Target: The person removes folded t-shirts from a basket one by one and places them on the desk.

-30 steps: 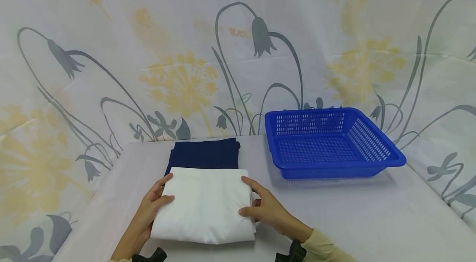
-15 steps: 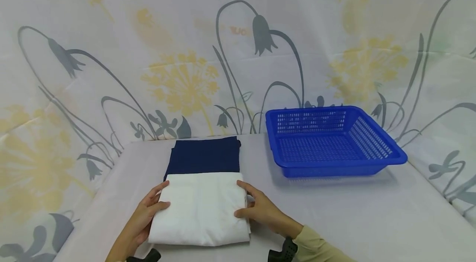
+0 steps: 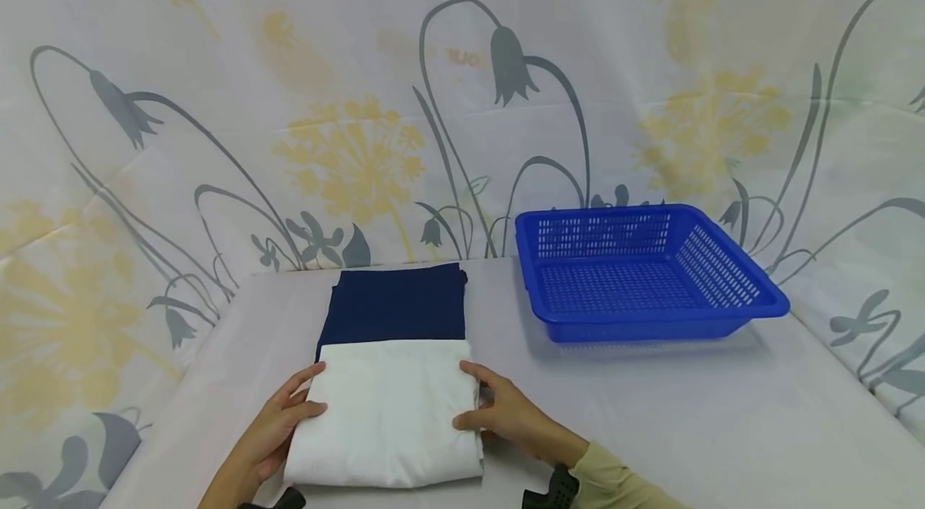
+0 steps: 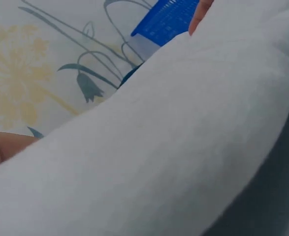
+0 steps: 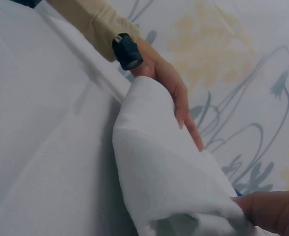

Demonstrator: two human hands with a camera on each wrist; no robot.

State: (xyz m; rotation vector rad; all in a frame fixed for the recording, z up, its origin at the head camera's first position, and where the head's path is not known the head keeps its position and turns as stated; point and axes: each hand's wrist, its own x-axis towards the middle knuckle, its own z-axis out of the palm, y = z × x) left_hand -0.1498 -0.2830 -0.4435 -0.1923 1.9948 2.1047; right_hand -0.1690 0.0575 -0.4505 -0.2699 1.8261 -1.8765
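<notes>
A white folded cloth [image 3: 390, 413] lies in front of me, its rolled layers showing at the near end in the right wrist view. My left hand [image 3: 270, 425] grips its left edge, thumb on top and index finger at the far corner. On the opposite edge my right hand [image 3: 509, 413] holds it the same way, its other fingers partly hidden under the cloth. Just behind, a navy folded cloth [image 3: 397, 304] lies flat on the table, its near part covered by the white one. The left wrist view is mostly filled by the white cloth.
A blue perforated plastic basket [image 3: 654, 324] stands at the back right of the white-covered table [image 3: 650, 421]. Behind the table hangs a flower-printed curtain [image 3: 347, 51], which also runs along both sides.
Both hands have brought the white cloth toward me and slightly left, lower in the head view. More of the navy cloth now shows. The basket stays in place.
</notes>
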